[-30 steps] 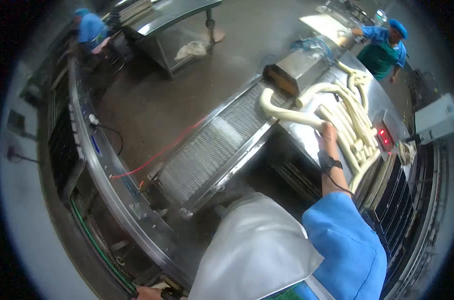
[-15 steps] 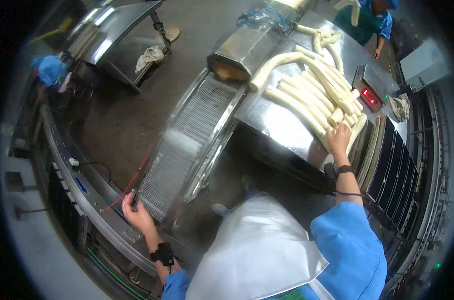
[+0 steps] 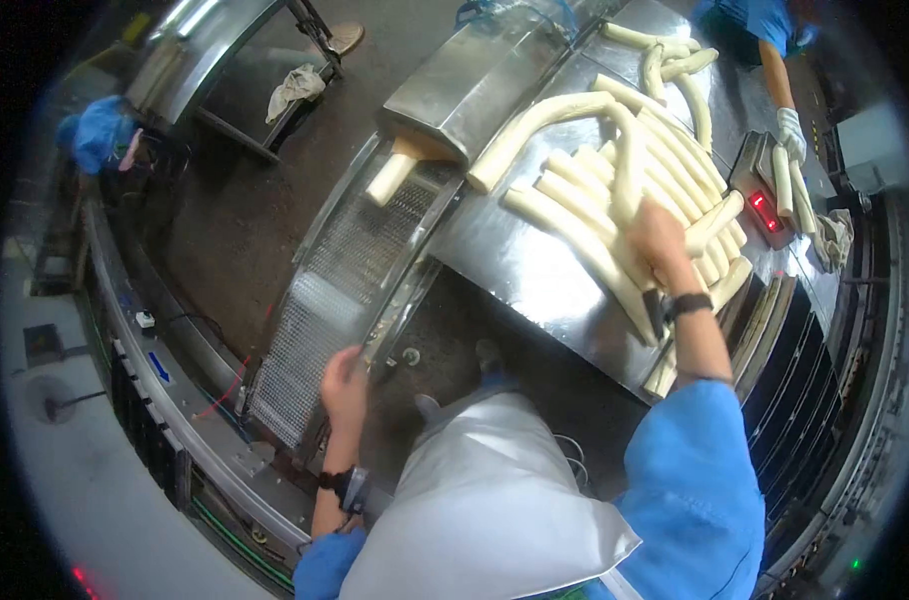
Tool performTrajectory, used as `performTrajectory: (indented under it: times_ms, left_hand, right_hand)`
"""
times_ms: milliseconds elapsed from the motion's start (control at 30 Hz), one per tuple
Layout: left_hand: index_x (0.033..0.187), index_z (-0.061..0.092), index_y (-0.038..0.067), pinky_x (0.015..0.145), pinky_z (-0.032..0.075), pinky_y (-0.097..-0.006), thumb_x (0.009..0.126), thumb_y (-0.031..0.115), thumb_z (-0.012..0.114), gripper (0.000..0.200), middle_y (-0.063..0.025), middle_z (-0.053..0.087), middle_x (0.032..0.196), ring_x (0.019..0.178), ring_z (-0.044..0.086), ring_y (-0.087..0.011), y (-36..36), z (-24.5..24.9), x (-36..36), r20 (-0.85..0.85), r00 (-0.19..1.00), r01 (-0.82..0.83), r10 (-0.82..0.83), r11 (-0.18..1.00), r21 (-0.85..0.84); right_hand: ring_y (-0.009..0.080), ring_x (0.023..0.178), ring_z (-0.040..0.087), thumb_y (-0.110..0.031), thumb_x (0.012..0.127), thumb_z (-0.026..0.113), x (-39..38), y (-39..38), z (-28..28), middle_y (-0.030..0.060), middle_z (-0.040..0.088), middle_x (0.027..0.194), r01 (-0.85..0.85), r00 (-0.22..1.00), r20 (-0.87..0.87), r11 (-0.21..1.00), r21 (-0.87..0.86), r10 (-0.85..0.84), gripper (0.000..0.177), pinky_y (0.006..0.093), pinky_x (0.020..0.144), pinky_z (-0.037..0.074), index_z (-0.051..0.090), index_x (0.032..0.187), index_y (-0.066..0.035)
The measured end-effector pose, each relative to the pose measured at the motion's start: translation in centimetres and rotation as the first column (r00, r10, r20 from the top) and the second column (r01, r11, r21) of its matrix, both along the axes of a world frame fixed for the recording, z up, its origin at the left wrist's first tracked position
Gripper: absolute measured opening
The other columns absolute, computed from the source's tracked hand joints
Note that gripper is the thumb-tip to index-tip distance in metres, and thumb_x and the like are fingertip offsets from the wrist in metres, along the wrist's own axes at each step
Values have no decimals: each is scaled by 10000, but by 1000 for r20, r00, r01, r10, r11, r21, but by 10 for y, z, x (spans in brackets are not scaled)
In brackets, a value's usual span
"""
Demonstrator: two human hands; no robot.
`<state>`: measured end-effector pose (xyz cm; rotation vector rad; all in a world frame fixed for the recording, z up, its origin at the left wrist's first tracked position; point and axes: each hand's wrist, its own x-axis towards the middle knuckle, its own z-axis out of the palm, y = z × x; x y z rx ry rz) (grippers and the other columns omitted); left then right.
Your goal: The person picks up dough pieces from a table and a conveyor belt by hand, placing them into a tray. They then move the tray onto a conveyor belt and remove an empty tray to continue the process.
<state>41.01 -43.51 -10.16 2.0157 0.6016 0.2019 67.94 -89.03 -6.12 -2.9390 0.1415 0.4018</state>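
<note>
I gripped a dough rope (image 3: 630, 165) over the table (image 3: 520, 270) with my right hand (image 3: 661, 243); my left hand (image 3: 345, 382) hovered by the conveyor (image 3: 305, 350), closure indeterminate.

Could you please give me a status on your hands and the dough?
Right hand on the dough ropes, grip unclear. Left hand at mesh conveyor edge. Co-worker's gloved hand beside the scale.
</note>
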Motion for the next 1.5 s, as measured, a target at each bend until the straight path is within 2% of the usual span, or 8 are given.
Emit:
performTrajectory:
  times_ms: [433,633,800,967,1033,1167,1233,1500]
  left_hand:
    - [1145,547,2,944,446,-294,843,-57,542,308,-87,597,1125,1080,562,-168,-167,4,104,2,787,464,-617,591,-660]
    - [1145,561,23,895,474,-292,830,-32,548,320,-102,611,1113,1037,585,-179,-130,-5,83,-65,810,415,-582,649,-638]
    - [1227,497,17,940,442,-307,846,-8,560,387,-106,557,1170,1082,548,-184,-138,-16,81,-114,775,382,-622,605,-698]
    - [1376,260,12,926,442,-306,834,47,603,642,-160,447,1285,1091,514,-216,-197,-25,104,-99,801,200,-590,421,-885]
    - [1372,246,-6,921,436,-309,836,29,586,636,-156,460,1273,1106,508,-214,-211,-43,110,-170,860,229,-481,662,-713]
    - [1318,330,-48,943,416,-324,837,-27,520,517,-148,483,1265,1116,510,-203,-214,-29,119,-89,858,205,-507,495,-844]
    - [1308,354,-51,978,395,-328,852,-14,517,485,-135,492,1267,1148,493,-198,-220,-33,117,-59,878,193,-476,464,-865]
    - [1350,310,-5,1025,364,-345,867,95,614,579,-133,472,1304,1214,452,-204,-194,-8,117,21,953,63,-304,132,-989]
  right_hand:
    - [394,1025,483,-205,635,654,-36,-30,-39,271,528,1053,95,934,333,988,119,-130,509,422,940,390,543,1068,37]
    - [431,1037,488,-262,612,686,-29,-18,-27,310,468,1123,285,927,244,958,35,-284,646,432,936,410,488,1138,55]
    - [265,503,626,-407,573,736,-19,-19,-22,160,618,543,140,990,-42,988,68,-137,444,347,536,515,679,623,30]
    - [207,617,624,-293,634,723,-57,13,-29,175,665,739,205,968,-236,814,544,-85,419,306,598,499,674,841,68]
    - [212,665,614,-248,633,705,-70,10,-30,158,668,773,320,935,-338,666,674,-107,425,308,660,496,661,929,54]
    - [193,665,587,-130,614,655,-74,-28,-40,86,642,758,-151,981,154,959,239,116,363,315,642,484,638,922,62]
    - [194,702,611,-93,623,643,-73,-13,-10,109,656,811,52,997,32,912,408,-71,312,311,622,487,639,898,54]
    - [248,914,639,-89,785,683,-118,-3,-92,157,637,1025,810,551,-834,-259,527,25,335,378,836,536,583,1079,37]
